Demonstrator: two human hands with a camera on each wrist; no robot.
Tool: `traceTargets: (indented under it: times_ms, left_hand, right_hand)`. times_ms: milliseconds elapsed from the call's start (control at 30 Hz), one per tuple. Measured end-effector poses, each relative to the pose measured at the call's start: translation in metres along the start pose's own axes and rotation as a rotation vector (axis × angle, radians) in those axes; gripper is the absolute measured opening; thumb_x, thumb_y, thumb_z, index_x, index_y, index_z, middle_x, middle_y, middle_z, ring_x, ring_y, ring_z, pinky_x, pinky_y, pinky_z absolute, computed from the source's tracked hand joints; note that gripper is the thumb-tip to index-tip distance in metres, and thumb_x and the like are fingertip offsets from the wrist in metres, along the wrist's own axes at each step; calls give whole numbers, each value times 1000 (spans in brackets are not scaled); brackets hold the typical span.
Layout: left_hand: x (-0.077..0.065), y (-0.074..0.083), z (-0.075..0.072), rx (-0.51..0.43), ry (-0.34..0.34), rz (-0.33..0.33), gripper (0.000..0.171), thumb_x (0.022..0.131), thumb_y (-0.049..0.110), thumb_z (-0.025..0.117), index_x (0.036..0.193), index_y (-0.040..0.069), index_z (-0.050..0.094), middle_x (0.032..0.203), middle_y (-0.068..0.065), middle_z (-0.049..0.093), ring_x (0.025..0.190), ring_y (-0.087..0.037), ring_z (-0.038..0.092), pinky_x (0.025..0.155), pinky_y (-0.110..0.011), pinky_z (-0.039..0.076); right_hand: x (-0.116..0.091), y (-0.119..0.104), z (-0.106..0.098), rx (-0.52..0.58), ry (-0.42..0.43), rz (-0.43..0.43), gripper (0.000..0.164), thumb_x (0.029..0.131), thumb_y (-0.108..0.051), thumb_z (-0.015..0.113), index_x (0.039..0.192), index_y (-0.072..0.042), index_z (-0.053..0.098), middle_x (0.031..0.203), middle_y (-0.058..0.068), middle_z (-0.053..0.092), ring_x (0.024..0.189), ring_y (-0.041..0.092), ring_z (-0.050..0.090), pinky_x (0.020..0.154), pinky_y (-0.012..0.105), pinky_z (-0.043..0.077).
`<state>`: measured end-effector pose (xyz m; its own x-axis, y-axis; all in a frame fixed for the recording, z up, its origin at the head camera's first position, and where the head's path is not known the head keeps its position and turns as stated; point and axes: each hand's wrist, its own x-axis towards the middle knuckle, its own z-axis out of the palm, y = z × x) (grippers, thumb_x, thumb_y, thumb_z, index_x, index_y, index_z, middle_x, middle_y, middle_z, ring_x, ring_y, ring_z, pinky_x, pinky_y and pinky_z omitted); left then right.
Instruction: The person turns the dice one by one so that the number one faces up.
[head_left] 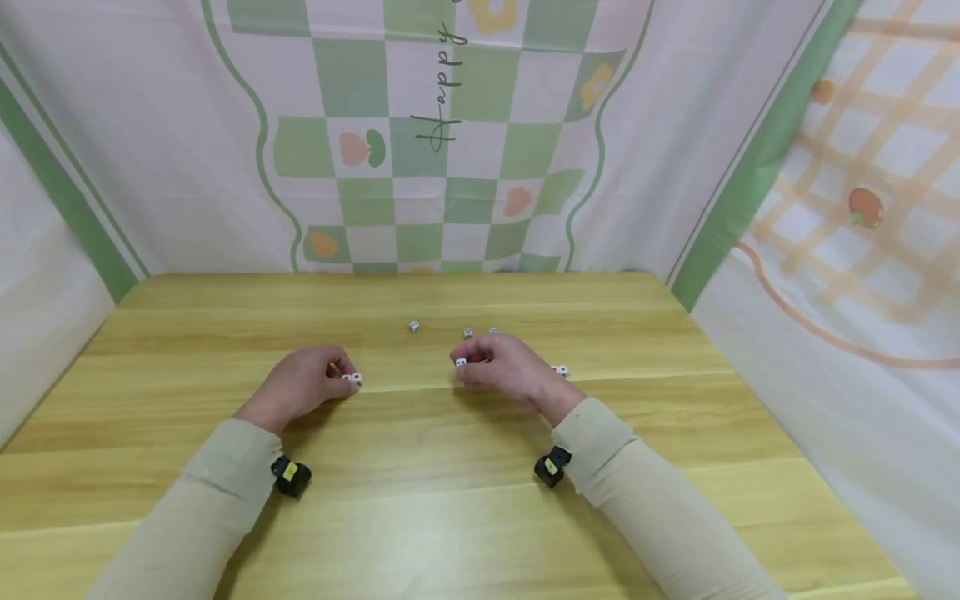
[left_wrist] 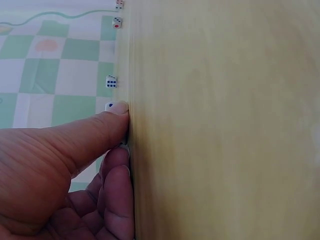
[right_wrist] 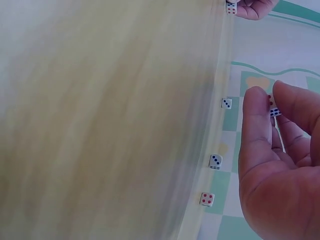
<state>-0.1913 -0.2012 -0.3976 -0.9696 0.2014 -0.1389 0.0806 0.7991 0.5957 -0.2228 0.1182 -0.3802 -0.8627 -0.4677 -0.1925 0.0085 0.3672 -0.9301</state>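
Low on the wood table, my left hand point(head_left: 303, 385) holds a small white die point(head_left: 356, 378) between thumb and fingers. Another white face shows just beside that die, partly covered by the hand. In the left wrist view the thumb point(left_wrist: 95, 132) hides most of the die point(left_wrist: 110, 106). My right hand point(head_left: 506, 367), raised above the table, pinches another white die point(head_left: 461, 362) between thumb and fingertips. Red and blue pips show on this die point(right_wrist: 273, 111) in the right wrist view.
Farther back on the table point(head_left: 405, 500) lie a die point(head_left: 414, 327) left of centre and two dice, one point(head_left: 468, 332) left of the other point(head_left: 493, 331). More white dice point(head_left: 562, 370) sit behind the right wrist. A checkered cloth point(head_left: 420, 200) hangs along the back edge.
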Motion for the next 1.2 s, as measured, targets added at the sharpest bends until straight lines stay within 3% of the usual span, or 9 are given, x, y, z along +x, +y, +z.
traceTargets:
  times_ms: [500,733,1033,1200]
  left_hand:
    - [1,-1,0,-6,4,4,13,97,26,74,101,15,70,103,-6,70,92,-23,61,81,-41,49]
    - [1,-2,0,4,11,25,12,97,26,74,101,15,70,103,-6,70,92,-23,61,82,-41,49]
    - [0,-1,-1,-5,5,17,11,98,25,74,101,15,71,100,-5,70,90,-22,60,79,-39,48]
    - [0,-1,-1,-5,8,20,11,98,25,74,100,15,70,100,-5,70,90,-22,60,79,-39,48]
  right_hand:
    - [0,1,0,-9,4,-3,29,99,-6,68,126,4,68,115,10,65,102,17,68,92,34,60]
    - [2,4,0,-5,4,-9,31,98,-6,69,127,5,68,117,11,65,103,18,67,92,33,59]
    - [1,3,0,-91,22,-19,33,95,-9,73,127,1,70,112,8,67,102,17,61,88,28,55]
    - [1,4,1,-64,14,-4,34,96,-7,71,129,2,68,110,8,64,100,17,62,90,30,58]
